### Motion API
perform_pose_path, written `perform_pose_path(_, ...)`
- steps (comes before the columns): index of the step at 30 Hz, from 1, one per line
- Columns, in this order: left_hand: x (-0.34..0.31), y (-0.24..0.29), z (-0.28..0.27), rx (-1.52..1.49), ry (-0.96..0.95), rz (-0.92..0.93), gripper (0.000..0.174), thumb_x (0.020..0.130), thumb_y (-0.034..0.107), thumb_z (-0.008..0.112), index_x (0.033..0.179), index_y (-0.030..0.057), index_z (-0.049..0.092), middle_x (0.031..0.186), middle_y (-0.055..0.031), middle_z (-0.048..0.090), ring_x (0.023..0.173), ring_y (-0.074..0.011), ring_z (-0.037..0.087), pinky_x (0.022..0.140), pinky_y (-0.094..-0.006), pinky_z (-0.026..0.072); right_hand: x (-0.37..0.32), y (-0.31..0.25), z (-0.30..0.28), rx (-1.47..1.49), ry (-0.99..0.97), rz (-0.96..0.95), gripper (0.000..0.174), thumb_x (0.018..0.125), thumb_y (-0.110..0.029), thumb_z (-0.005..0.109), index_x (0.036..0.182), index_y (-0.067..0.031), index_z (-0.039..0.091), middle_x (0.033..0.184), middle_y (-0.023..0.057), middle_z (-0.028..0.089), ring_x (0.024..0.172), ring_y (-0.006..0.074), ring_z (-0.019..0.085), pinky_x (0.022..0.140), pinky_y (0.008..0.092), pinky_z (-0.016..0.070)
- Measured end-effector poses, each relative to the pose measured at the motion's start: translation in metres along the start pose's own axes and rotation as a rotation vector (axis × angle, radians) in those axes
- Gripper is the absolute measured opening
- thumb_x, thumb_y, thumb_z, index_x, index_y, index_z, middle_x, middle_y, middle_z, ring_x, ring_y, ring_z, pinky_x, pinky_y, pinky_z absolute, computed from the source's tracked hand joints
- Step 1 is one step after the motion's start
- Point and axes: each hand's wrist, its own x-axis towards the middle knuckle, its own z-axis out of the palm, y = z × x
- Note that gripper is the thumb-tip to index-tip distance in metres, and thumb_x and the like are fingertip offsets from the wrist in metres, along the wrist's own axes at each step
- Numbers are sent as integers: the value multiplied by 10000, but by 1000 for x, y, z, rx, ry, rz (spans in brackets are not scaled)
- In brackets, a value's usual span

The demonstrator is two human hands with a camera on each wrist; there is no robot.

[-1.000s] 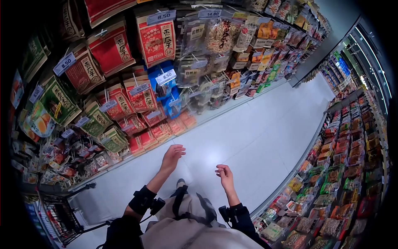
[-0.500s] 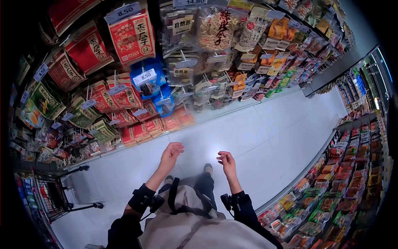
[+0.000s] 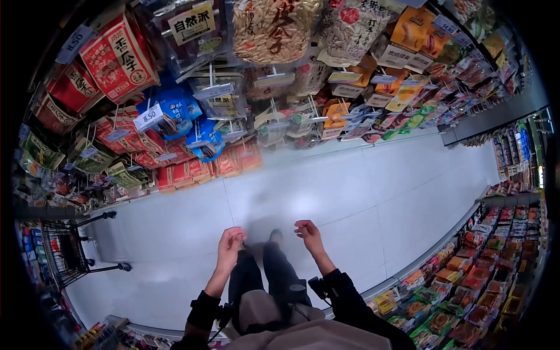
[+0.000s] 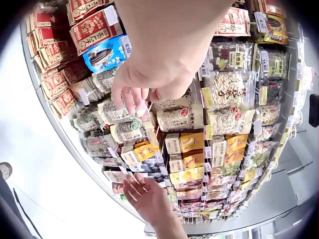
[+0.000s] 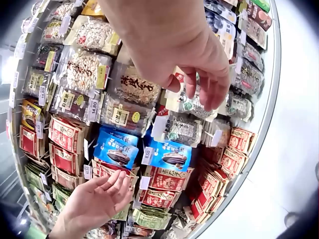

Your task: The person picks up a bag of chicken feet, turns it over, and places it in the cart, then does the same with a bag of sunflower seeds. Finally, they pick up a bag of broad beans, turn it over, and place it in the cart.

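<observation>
My left hand (image 3: pixel 228 249) hangs in front of my body over the pale floor, its fingers loosely bent and holding nothing. Level with it and a little to the right is my right hand (image 3: pixel 309 236), likewise empty with relaxed fingers. Both stay apart from the hanging snack rack. On that rack are red paper bags (image 3: pixel 119 55), blue bags (image 3: pixel 169 111) and a clear bag of pale seeds (image 3: pixel 277 29). In the left wrist view the left hand (image 4: pixel 154 74) overlaps bagged goods; in the right wrist view the right hand (image 5: pixel 194 64) does the same.
A shopping cart (image 3: pixel 63 251) stands at the left on the floor (image 3: pixel 344 204). Another shelf of packaged food (image 3: pixel 461 274) runs along the right side. Price tags (image 3: pixel 149 116) stick out on the rack's pegs. My feet are on the aisle floor.
The body has stepped and turned, so the seed bags now appear larger and closer, and the red bags have shifted left in view. Both hands remain empty.
</observation>
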Motion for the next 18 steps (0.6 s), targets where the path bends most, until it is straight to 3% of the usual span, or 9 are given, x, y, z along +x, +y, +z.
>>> perform_pose_path(8, 8, -19, -44, 23, 143, 12, 223, 862, 100, 432, 1074, 37, 457, 1012, -66, 556, 890, -161, 548, 787, -269, 417, 23, 59, 47, -12, -107, 9, 186, 811, -7, 470, 988, -65, 470, 932, 25, 544, 800, 134, 542, 698, 268, 447)
perform_pose_path(9, 9, -22, -51, 17, 167, 10, 224, 861, 115, 438, 1069, 36, 462, 1005, -59, 556, 887, -157, 547, 794, -268, 414, 25, 63, 57, -43, -87, -13, 167, 849, -109, 475, 1002, -45, 463, 863, 73, 576, 717, 152, 577, 667, 270, 465)
perform_pose_path(12, 15, -38, -72, 8, 205, 20, 220, 869, 140, 445, 1062, 35, 468, 1002, -58, 555, 889, -153, 547, 802, -266, 412, 29, 71, 82, -137, -56, -38, 169, 844, -100, 477, 1003, -42, 464, 848, 74, 575, 728, 156, 576, 676, 272, 462)
perform_pose_path(15, 22, -59, -88, -6, 233, -12, 222, 890, 174, 437, 1057, 32, 471, 995, -60, 556, 885, -148, 546, 809, -264, 409, 31, 67, 106, -189, -104, 53, 182, 842, -93, 471, 1016, -40, 460, 848, 77, 579, 753, 155, 578, 688, 270, 461)
perform_pose_path(18, 29, -80, -98, -44, 213, -8, 218, 899, 173, 428, 1057, 31, 472, 997, -65, 555, 881, -147, 547, 806, -267, 409, 43, 110, 120, -266, -159, 9, 192, 843, -97, 474, 1025, -38, 454, 847, 76, 579, 769, 151, 577, 697, 265, 458)
